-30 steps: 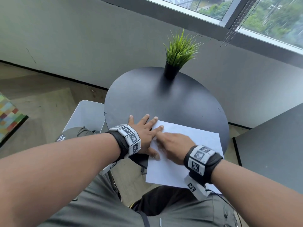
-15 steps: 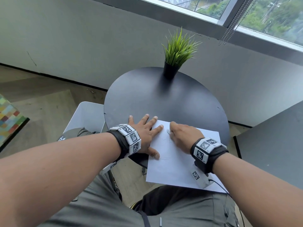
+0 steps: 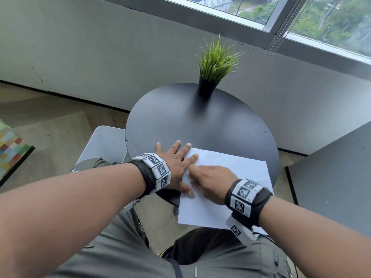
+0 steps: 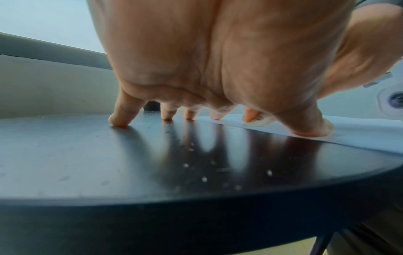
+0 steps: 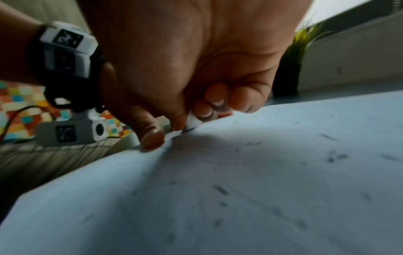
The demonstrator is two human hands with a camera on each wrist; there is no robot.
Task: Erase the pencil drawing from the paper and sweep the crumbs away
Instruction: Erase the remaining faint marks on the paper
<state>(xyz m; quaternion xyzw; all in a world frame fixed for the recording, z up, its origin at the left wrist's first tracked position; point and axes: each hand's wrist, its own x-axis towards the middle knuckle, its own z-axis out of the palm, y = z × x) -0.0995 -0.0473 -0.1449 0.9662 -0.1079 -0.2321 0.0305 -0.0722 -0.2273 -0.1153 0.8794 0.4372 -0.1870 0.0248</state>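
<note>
A white sheet of paper (image 3: 236, 169) lies on the near edge of a round black table (image 3: 190, 121) and overhangs it toward me. My left hand (image 3: 174, 157) lies flat with spread fingers, pressing the paper's left edge and the tabletop. My right hand (image 3: 208, 181) rests on the paper and pinches a small white eraser (image 5: 193, 121) whose tip touches the sheet. Dark crumbs (image 5: 221, 189) are scattered over the paper (image 5: 261, 172) in the right wrist view. In the left wrist view, pale crumbs (image 4: 203, 179) lie on the table beside my left fingers (image 4: 119, 119).
A potted green plant (image 3: 214, 65) stands at the table's far side. A white chair (image 3: 104, 143) sits left of the table and a second dark tabletop (image 3: 341, 173) lies at the right. A wall and window are behind.
My right hand has slid back down and left across the paper, toward my left hand, after reaching the sheet's upper part. The left hand has stayed put.
</note>
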